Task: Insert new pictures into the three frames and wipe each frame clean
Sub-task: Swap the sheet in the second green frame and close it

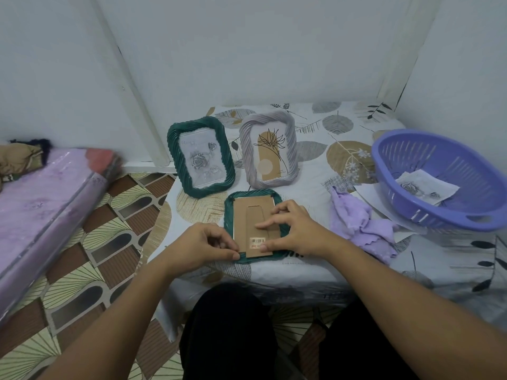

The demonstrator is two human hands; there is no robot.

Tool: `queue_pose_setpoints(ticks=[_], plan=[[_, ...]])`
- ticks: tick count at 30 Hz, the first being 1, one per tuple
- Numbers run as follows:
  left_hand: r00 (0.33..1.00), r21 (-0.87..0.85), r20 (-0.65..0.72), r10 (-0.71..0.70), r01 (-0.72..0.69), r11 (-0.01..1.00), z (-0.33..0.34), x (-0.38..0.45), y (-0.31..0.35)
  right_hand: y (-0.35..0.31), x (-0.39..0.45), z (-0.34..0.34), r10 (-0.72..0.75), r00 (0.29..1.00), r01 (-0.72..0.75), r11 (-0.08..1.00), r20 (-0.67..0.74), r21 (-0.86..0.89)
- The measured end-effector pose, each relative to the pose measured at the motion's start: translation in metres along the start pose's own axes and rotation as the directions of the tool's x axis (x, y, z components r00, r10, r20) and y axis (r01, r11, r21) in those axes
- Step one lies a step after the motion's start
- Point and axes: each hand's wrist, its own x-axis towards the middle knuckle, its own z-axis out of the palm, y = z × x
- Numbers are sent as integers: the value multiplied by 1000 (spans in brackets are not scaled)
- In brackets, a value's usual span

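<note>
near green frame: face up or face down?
Face down. The near green frame lies flat with its brown cardboard back and barcode sticker facing up; both hands rest on it.

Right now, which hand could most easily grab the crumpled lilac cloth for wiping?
The right hand: the crumpled lilac cloth lies just beside it, while the left hand sits across the face-down green frame.
</note>
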Motion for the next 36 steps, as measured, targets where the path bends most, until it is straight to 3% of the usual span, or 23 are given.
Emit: queue_pose_setpoints(ticks=[9,14,19,23,30,36], plan=[[967,182,-195,165,-129,975,16,-7,-14,2,2,0,0,1000,0,1000,8,1],[923,271,-321,212,-125,954,31,-8,-18,2,2,1,1,1000,-1,1000,8,3],[944,199,-314,100,-37,979,28,-6,-17,2,3,0,4,1000,-4,1000,13,-8],[978,141,-207,23,6,990,16,0,-14,2,3,0,5,1000,-5,1000,12,-8],[941,163,-331,75,-21,986,12,22,-7,3,3,1,4,1000,-4,1000,14,21],[956,174,-285,71,-21,985,22,51,6,2,3,1,6,1000,-6,1000,14,21]])
